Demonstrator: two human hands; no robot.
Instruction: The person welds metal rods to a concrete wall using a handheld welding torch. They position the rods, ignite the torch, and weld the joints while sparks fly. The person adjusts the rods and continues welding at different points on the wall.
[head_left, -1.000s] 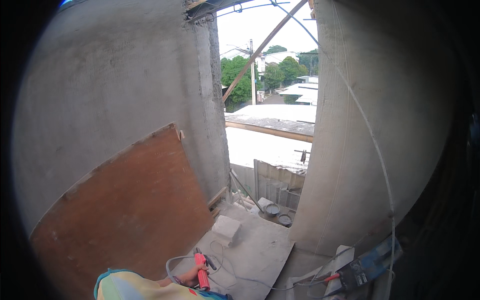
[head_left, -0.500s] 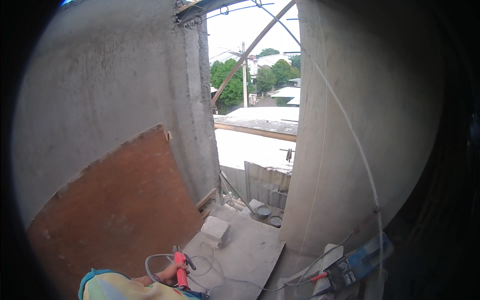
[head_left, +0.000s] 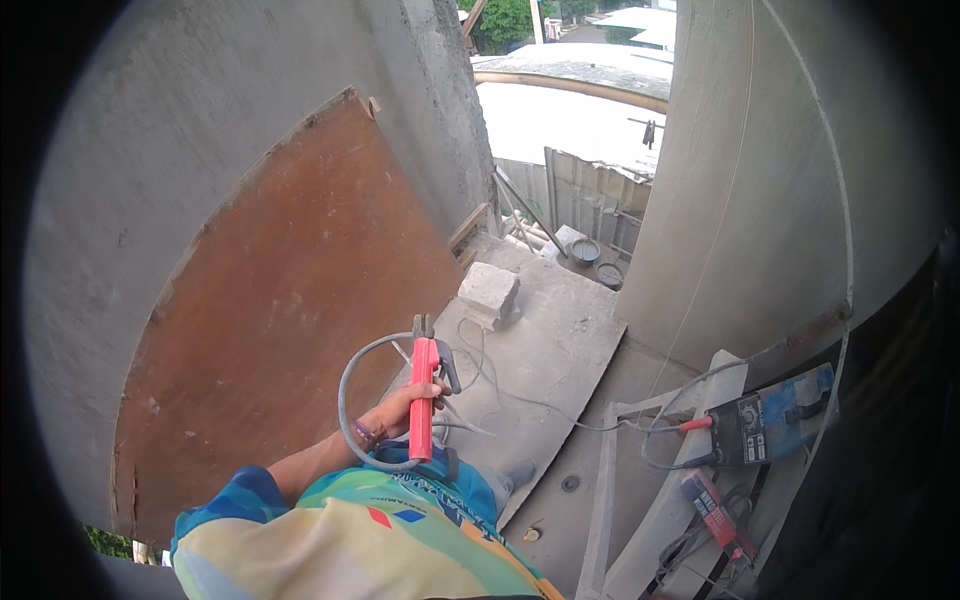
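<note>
My left hand (head_left: 402,407) is closed around the red handle of a welding electrode holder (head_left: 424,368), in front of my body. The holder stands nearly upright with its dark jaws at the top, and I see no rod in them. A grey cable (head_left: 345,392) leaves its lower end and loops round past my wrist. My right hand is out of view. To the right, a blue and black welding machine (head_left: 750,432) rests on pale boards, with a red plug and cables at its near face.
A brown panel (head_left: 290,300) leans on the left wall. A pale block (head_left: 490,290) sits on the grey board (head_left: 560,350). Below the welding machine lies a red power tool (head_left: 718,518) with a coiled cord. Two buckets (head_left: 584,252) stand by the wall opening.
My view has tipped downward and to the left, so more of my shirt, the boards and the red power tool show. The electrode holder stays in my left hand.
</note>
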